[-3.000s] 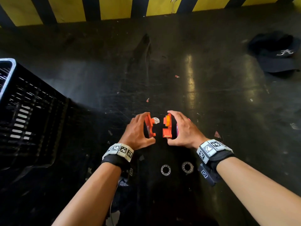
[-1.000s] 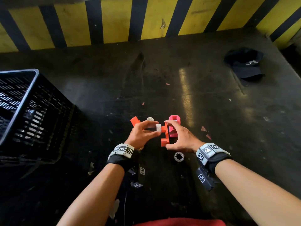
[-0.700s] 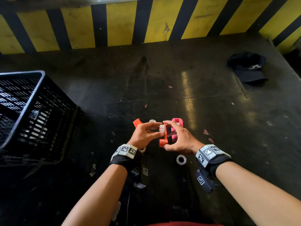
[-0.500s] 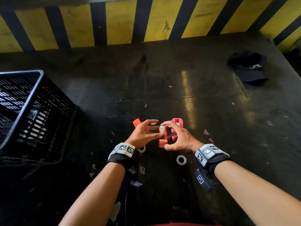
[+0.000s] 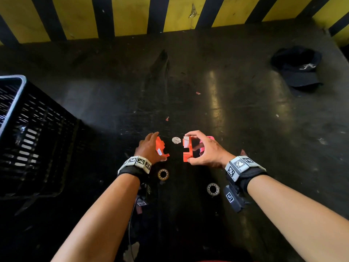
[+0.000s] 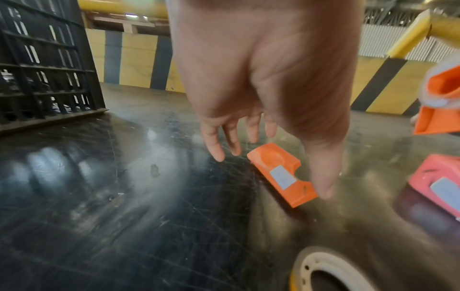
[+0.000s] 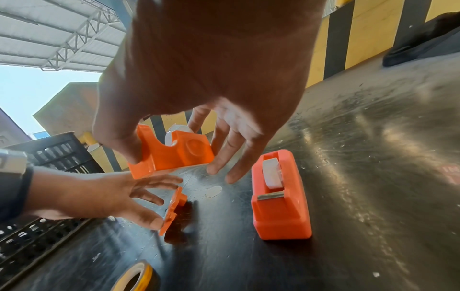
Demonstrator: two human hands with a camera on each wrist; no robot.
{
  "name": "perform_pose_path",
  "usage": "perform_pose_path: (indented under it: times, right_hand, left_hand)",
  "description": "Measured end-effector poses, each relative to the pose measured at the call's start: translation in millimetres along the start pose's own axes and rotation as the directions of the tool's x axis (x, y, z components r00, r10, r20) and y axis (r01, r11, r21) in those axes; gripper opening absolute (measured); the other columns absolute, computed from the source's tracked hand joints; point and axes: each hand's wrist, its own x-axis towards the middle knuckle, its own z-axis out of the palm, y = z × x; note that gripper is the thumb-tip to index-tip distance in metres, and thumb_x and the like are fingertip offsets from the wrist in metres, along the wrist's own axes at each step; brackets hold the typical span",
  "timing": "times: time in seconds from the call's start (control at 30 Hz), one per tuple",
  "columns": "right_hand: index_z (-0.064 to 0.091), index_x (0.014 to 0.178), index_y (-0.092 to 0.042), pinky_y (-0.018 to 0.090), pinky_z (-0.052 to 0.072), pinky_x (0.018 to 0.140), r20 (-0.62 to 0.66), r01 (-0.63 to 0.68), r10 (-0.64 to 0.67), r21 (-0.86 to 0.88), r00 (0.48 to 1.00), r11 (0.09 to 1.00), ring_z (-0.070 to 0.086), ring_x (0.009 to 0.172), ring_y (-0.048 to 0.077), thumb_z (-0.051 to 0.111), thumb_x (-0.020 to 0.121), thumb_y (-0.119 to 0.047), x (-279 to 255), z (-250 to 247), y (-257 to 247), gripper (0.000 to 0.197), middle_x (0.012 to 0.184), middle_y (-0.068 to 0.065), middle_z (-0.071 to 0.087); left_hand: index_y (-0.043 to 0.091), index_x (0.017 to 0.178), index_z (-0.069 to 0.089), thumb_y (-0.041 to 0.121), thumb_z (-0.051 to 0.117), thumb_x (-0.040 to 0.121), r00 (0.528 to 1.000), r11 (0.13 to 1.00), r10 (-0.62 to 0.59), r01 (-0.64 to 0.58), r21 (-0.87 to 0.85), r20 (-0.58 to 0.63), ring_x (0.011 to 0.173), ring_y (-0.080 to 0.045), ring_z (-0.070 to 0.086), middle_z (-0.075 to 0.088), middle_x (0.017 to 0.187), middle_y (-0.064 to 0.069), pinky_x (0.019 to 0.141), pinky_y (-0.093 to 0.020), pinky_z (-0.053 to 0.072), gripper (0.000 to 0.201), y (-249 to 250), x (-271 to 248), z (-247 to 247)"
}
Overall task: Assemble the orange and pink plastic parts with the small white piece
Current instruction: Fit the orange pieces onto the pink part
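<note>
My right hand pinches an orange half-shell upright just above the floor, thumb at its base and forefinger on top. A small white piece sits in the shell's notch. A second, flat orange half stands on edge on the floor to the left. My left hand is spread over it, with the thumb tip touching one end and the fingers straight. A pink tape dispenser with its own white spool stands on the floor behind my right hand.
A white disc lies on the dark floor between my hands. Two tape rolls lie near my wrists. A black crate stands at left, a dark cap lies far right, and a striped wall is behind.
My left hand has left the orange shell and moved left to the flat orange half on the floor. The white piece stays in the shell, which my right hand still holds.
</note>
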Motion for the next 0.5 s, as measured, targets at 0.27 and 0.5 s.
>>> perform_pose_path:
  times: [0.27, 0.5]
  right_hand:
    - [0.043, 0.134, -0.043, 0.032, 0.058, 0.085, -0.017, -0.041, 0.042, 0.039, 0.999, 0.998, 0.070, 0.101, 0.008, 0.087, 0.068, -0.034, 6.4, -4.4, 7.9, 0.081, 0.128, -0.008, 0.060]
    - [0.042, 0.138, -0.038, 0.016, 0.049, 0.076, -0.015, -0.071, 0.072, 0.030, 0.997, 0.997, 0.064, 0.100, 0.005, 0.088, 0.072, -0.026, -0.6, -4.7, 9.6, 0.081, 0.127, -0.005, 0.054]
  left_hand:
    - [0.026, 0.158, 0.034, 0.050, 0.083, 0.075, 0.995, 0.995, 0.032, -0.041, -0.091, -0.098, 0.146, -0.029, 0.043, 0.045, 0.159, -0.007, 0.117, -0.049, 0.042, 0.099, 1.1, 1.2, 2.6]
    - [0.017, 0.161, 0.017, 0.053, 0.084, 0.074, 0.996, 0.998, -0.062, 0.062, -0.007, -0.060, 0.147, -0.037, 0.035, 0.030, 0.163, -0.014, 0.118, -0.050, 0.039, 0.115, 25.0, -17.9, 25.2]
